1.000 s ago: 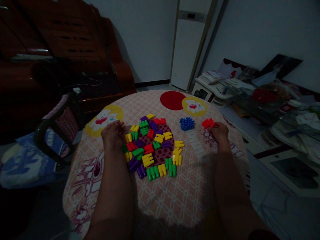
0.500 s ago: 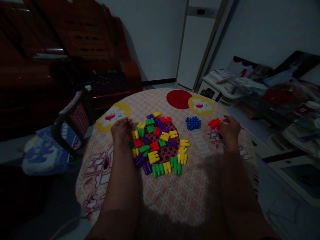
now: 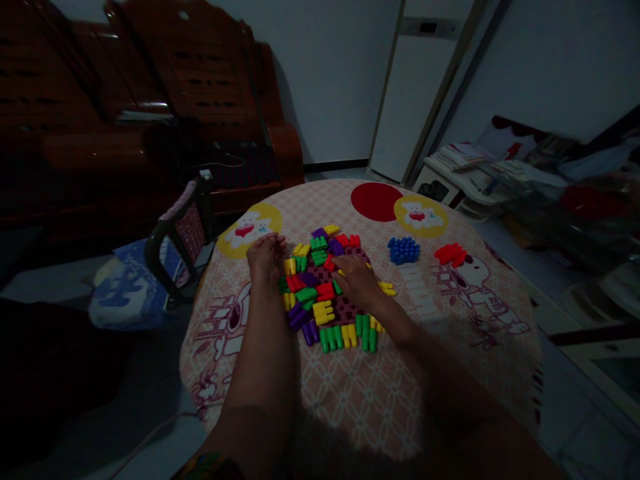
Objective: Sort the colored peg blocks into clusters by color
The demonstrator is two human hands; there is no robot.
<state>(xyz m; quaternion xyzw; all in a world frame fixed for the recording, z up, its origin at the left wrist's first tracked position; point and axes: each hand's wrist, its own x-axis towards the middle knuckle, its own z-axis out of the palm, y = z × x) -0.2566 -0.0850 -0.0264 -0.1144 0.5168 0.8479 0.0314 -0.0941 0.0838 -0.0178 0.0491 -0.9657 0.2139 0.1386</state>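
Observation:
My right hand (image 3: 357, 280) is over the loose pile of plastic building blocks, its fingers pinched at a small red block (image 3: 329, 263) in the middle. The hand and wrist hide several yellow and purple blocks. At the pile's left edge, my left hand (image 3: 267, 255) rests with fingers loosely apart and nothing in them, near a yellow block (image 3: 290, 267). Green, purple, red and yellow blocks lie flat around a dark red patterned area (image 3: 345, 310). To the right sit a blue cluster of joined blocks (image 3: 404, 250) and a red cluster (image 3: 451, 254).
A patterned cloth (image 3: 350, 393) covers the round table. On the left stands a chair (image 3: 175, 240) beside a wooden sofa (image 3: 215, 87). A cluttered low cabinet (image 3: 470, 170) runs along the right wall, and a tall white unit (image 3: 415, 93) stands behind.
My right hand has left the red cluster, which stays on the table, and moved left over the pile to a red block. The view has turned left; my left hand stays at the pile's edge.

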